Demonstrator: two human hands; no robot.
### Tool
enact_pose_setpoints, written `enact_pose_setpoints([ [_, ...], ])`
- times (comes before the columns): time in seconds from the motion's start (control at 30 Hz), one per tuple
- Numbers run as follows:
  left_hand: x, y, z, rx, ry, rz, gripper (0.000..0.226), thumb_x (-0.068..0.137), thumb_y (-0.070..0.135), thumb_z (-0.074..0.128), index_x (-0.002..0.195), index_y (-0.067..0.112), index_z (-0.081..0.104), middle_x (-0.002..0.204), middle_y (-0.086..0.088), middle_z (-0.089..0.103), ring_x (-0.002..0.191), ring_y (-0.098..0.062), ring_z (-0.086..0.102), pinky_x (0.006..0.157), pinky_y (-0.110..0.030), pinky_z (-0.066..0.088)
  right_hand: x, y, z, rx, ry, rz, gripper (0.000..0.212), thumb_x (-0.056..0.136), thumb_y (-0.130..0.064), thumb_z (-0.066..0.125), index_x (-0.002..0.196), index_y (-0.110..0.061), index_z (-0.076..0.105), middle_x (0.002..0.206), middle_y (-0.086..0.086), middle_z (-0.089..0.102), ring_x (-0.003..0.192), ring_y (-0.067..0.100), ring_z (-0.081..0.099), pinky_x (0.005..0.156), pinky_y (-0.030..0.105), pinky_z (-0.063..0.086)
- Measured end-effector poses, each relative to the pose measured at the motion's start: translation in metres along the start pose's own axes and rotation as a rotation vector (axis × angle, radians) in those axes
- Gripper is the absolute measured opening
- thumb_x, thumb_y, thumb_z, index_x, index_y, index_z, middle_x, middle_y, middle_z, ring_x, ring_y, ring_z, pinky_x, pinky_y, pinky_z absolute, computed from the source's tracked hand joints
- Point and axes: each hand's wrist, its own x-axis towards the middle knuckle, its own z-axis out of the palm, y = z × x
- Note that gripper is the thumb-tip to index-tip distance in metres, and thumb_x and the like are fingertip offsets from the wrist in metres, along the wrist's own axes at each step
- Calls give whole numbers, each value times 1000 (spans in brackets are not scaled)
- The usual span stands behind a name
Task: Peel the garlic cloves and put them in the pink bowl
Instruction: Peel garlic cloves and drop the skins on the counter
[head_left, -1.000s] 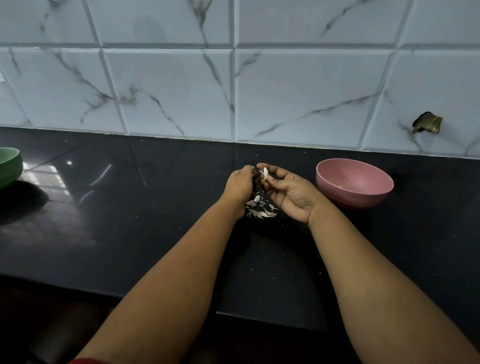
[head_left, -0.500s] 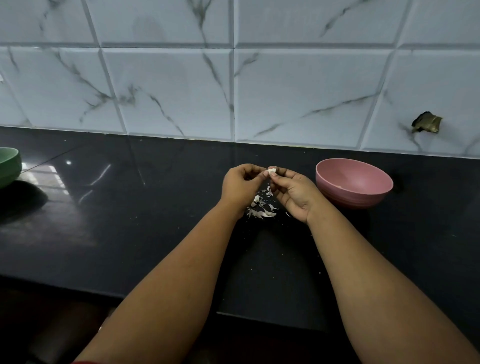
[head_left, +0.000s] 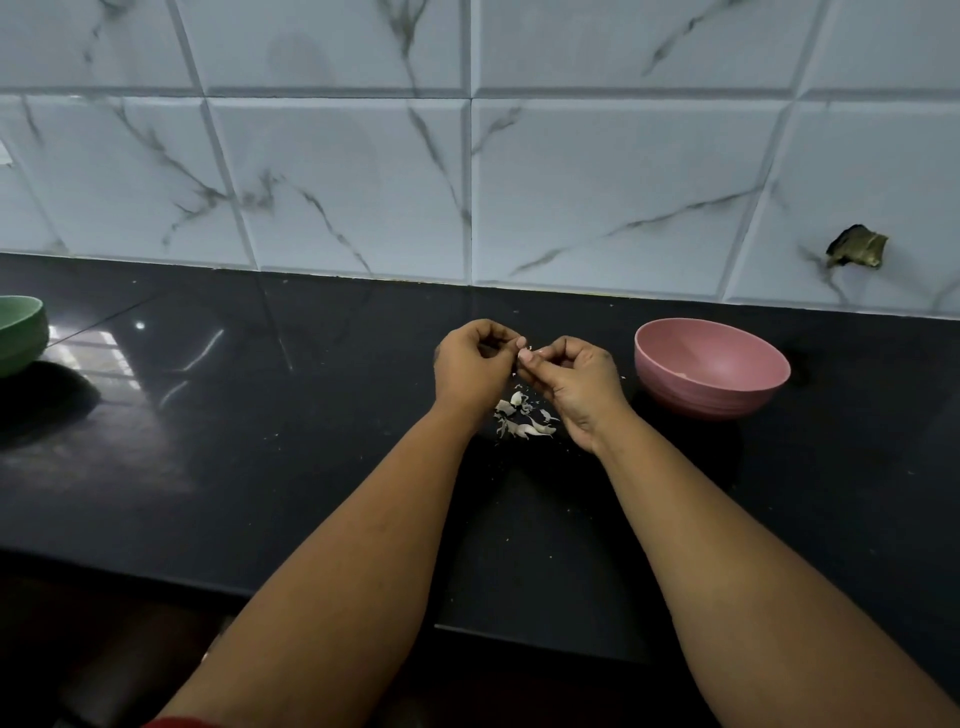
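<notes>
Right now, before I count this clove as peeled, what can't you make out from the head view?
- Garlic clove: almost wholly hidden between the fingers of the left hand and right hand; how much peel is left cannot be told.
- Pink bowl: its near wall hides part of the floor; one pale speck inside is too small to identify.
- Green bowl: cut off by the left edge.

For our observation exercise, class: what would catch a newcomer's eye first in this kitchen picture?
First, the two hands meeting mid-counter: the left hand and right hand pinch something small between their fingers. Just below them lies a pale pile of garlic skins on the black counter. To the right stands the pink bowl, upright.
</notes>
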Motion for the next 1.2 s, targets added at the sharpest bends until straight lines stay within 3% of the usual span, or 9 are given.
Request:
enact_pose_setpoints([
  [0.13,4,-4,-1,-67,-200,-79,12,91,8,67,82,16,69,76,-5,70,72,-19,68,72,-40,61,1,-3,-2,-70,-64,33,21,86,-3,68,72,-13,57,70,3,64,63,8,60,60,18,50],
  [0.23,0,-5,6,-60,-229,-95,11,94,7,63,86,13,66,72,-1,65,65,-15,63,67,-34,58,11,-10,-10,-121,101,-3,21,87,-5,66,71,-17,57,63,-5,56,55,4,47,52,17,40],
  [0.4,-1,-4,11,-120,-217,-86,14,96,5,58,88,14,66,76,-2,66,66,-11,62,71,-30,57,17,-9,-22,-224,19,36,8,93,-15,63,88,-15,69,84,2,67,75,10,60,69,22,51],
  [0.5,1,-6,9,-70,-141,-87,11,95,14,63,84,17,64,76,0,66,63,-11,62,67,-34,56,18,0,-26,-555,98,-51,6,85,-15,72,85,-20,75,79,2,71,71,12,61,72,29,53],
  [0.6,4,-8,3,72,-94,-46,16,88,25,72,76,23,62,71,3,63,66,-13,59,67,-36,56,20,-1,-31,-848,183,-194,8,78,-17,79,85,-19,77,72,-5,70,63,5,59,64,21,50],
  [0.77,8,-14,-1,204,-121,-49,23,78,10,76,70,27,64,67,9,66,65,-7,62,74,-31,57,12,-19,-35,-1190,-99,-160,10,76,-21,80,85,-23,76,72,-5,69,61,-1,55,55,3,38],
  [0.87,7,-13,0,270,-160,-90,28,83,4,64,77,31,69,77,11,71,80,-8,67,85,-32,56,4,-32,-32,-1169,-301,-95,12,78,-25,80,89,-27,77,78,-7,73,68,1,61,65,14,47],
  [0.97,5,-10,1,262,-186,-109,38,80,-5,53,88,28,71,86,10,72,88,-9,68,88,-32,55,0,-35,-29,-1343,-428,-32,17,79,-22,79,95,-27,76,81,-15,67,74,-3,58,66,11,44],
  [1.2,3,-11,3,209,-188,-94,32,83,6,65,110,22,72,92,9,72,93,-10,68,93,-32,53,6,-26,-32,-1285,-374,-16,16,80,-13,76,82,-29,72,75,-10,69,71,4,61,69,20,48],
])
